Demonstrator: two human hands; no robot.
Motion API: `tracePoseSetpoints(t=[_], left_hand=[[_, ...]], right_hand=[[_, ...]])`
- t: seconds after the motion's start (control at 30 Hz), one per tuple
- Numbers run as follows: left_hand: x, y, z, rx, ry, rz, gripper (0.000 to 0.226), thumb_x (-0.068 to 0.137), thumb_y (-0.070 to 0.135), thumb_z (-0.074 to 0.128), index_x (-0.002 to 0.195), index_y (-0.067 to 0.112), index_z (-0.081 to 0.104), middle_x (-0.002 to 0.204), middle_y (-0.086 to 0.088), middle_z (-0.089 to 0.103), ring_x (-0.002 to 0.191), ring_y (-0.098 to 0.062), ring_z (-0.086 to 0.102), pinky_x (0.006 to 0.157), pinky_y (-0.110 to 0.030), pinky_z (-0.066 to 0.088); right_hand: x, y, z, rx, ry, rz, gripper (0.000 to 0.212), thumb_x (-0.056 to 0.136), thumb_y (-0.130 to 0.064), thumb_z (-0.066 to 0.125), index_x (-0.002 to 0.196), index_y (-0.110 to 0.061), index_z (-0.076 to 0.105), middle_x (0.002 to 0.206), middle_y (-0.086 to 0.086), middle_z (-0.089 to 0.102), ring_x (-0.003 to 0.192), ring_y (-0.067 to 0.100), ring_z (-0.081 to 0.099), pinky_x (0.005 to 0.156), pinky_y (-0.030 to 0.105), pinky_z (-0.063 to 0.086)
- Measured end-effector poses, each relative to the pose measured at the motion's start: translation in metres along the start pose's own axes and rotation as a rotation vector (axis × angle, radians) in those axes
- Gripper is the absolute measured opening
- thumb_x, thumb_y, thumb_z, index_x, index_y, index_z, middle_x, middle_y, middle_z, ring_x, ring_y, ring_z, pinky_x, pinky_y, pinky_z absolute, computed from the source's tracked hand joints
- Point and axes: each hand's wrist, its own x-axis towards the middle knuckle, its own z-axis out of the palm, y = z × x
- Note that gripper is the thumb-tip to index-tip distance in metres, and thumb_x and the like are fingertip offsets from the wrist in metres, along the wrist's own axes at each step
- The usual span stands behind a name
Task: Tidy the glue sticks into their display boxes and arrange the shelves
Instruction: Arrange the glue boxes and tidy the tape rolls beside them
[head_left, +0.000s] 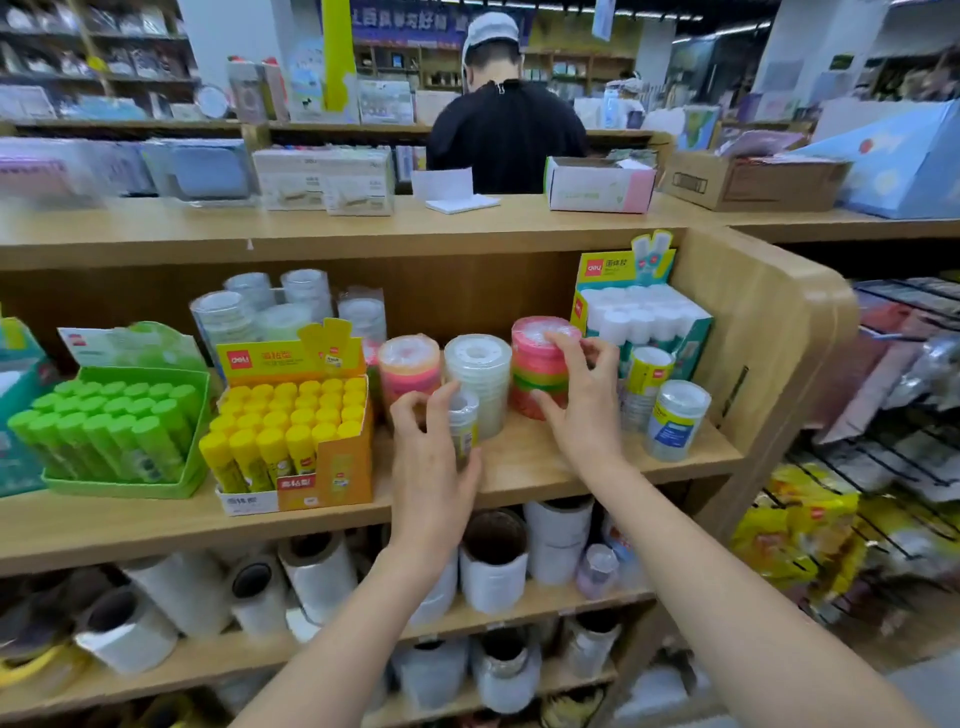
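Centrally, on the light wooden shelf (524, 467): left hand (431, 457), fingers curled round a small clear plastic-wrapped tape cylinder (465, 415); right hand (582, 415), fingers spread wide, clasping a pink-and-green shrink-wrapped tape stack (540, 374). Yellow-capped glue sticks (291, 410) stand in an orange cardboard display box (337, 467) left of both hands; green-capped glue sticks (104, 421) fill the green plastic tray (130, 488) beside it.

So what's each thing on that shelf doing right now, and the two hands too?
left hand: grips the small clear tape tube
small clear tape tube: upright, held
right hand: grips the pink tape stack
pink tape stack: upright, held
yellow glue box: open, packed with sticks
green glue tray: open, packed with sticks
white glue box: open, packed, at the back
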Motion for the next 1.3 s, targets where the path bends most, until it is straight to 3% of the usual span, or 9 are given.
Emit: tracePoseSetpoints(t=[0.23,0.33,0.47,0.6,0.77,0.93,1.1,1.3], left_hand=[[-0.002,0.005,0.009,-0.057,0.092,-0.186,0.084,0.078,0.014,0.078,0.146,0.005,0.03,0.14,-0.01,0.041,0.13,-0.018,0.04,0.104,-0.013,0.025],[-0.005,0.007,0.01,0.034,0.13,-0.199,0.084,0.077,0.018,0.08,0.144,0.002,0.032,0.138,-0.013,0.042,0.13,-0.024,0.041,0.109,-0.027,0.033],[-0.008,0.01,0.014,0.186,0.191,-0.213,0.081,0.077,0.027,0.079,0.14,0.002,0.035,0.142,-0.02,0.031,0.133,-0.036,0.034,0.112,-0.045,0.033],[-0.006,0.014,0.018,0.16,0.116,-0.245,0.088,0.084,0.029,0.074,0.149,0.001,0.02,0.155,-0.026,0.016,0.145,-0.038,0.018,0.116,-0.035,0.014],[0.002,0.012,0.02,0.139,0.093,-0.218,0.085,0.087,0.023,0.072,0.15,0.001,0.019,0.156,-0.024,0.018,0.145,-0.036,0.019,0.114,-0.031,0.012],[0.016,0.009,0.027,0.129,-0.008,-0.209,0.084,0.09,0.024,0.068,0.15,0.0,0.014,0.157,-0.024,0.011,0.147,-0.036,0.013,0.117,-0.035,0.016],[0.031,0.008,0.031,0.102,-0.071,-0.213,0.085,0.093,0.025,0.063,0.151,-0.001,0.008,0.158,-0.026,0.005,0.148,-0.038,0.008,0.119,-0.04,0.015],[0.04,0.004,0.031,0.136,-0.09,-0.248,0.087,0.096,0.033,0.058,0.153,0.001,0.0,0.16,-0.024,0.0,0.148,-0.036,0.009,0.119,-0.038,0.015]], right_hand=[[0.016,0.006,0.009,0.153,-0.077,-0.023,0.073,0.083,-0.008,0.071,0.146,-0.02,0.036,0.146,0.012,0.029,0.133,0.027,0.038,0.109,0.032,0.035],[0.012,0.006,0.004,0.227,0.0,-0.069,0.071,0.085,-0.012,0.068,0.148,-0.02,0.035,0.153,0.013,0.025,0.143,0.025,0.025,0.114,0.026,0.019],[0.01,0.007,0.003,0.196,-0.042,-0.072,0.064,0.086,-0.017,0.07,0.144,-0.019,0.042,0.154,0.017,0.022,0.144,0.03,0.022,0.117,0.037,0.023],[0.0,0.005,0.003,0.248,-0.035,-0.133,0.058,0.087,-0.037,0.066,0.138,-0.018,0.048,0.152,0.014,0.027,0.142,0.026,0.025,0.115,0.037,0.027],[-0.006,0.001,0.007,0.206,-0.059,-0.185,0.069,0.078,-0.06,0.065,0.138,-0.029,0.05,0.152,0.008,0.029,0.14,0.027,0.026,0.114,0.036,0.02],[0.005,0.006,0.011,0.105,-0.057,-0.17,0.068,0.076,-0.044,0.078,0.135,-0.025,0.05,0.15,0.012,0.029,0.137,0.031,0.025,0.112,0.045,0.028],[0.011,0.006,0.016,0.078,-0.069,-0.121,0.076,0.078,-0.039,0.078,0.143,-0.025,0.042,0.154,0.014,0.022,0.14,0.031,0.02,0.113,0.045,0.026],[0.017,0.003,0.025,0.075,-0.067,-0.099,0.071,0.079,-0.035,0.078,0.142,-0.027,0.045,0.156,0.014,0.02,0.142,0.034,0.021,0.114,0.05,0.03]])
